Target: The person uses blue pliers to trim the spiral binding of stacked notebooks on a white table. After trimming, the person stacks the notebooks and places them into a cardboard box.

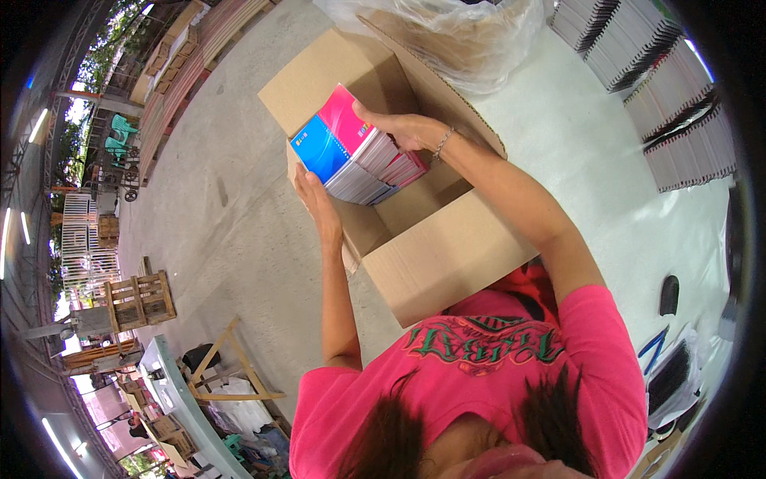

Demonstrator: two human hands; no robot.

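Observation:
An open cardboard box (435,259) stands in front of me with its flaps spread. Two stacks of notebooks sit side by side at its far left part, one with a blue cover (321,152), the other with a pink cover (341,116). My right hand (399,128) grips the far right side of the pink-topped stack, thumb on the cover and fingers down its side. At the left side of the blue-topped stack, by the box's left edge, my left hand (315,199) is closed against it; its fingertips are partly hidden. Bare cardboard shows inside the box nearer to me.
Stacks of spiral-bound books (690,148) stand on the pale surface at the right. Clear plastic sheeting (479,40) lies beyond the box. Wooden pallets (140,302), a long table (179,391) and green chairs (120,132) are off to the left on the concrete floor.

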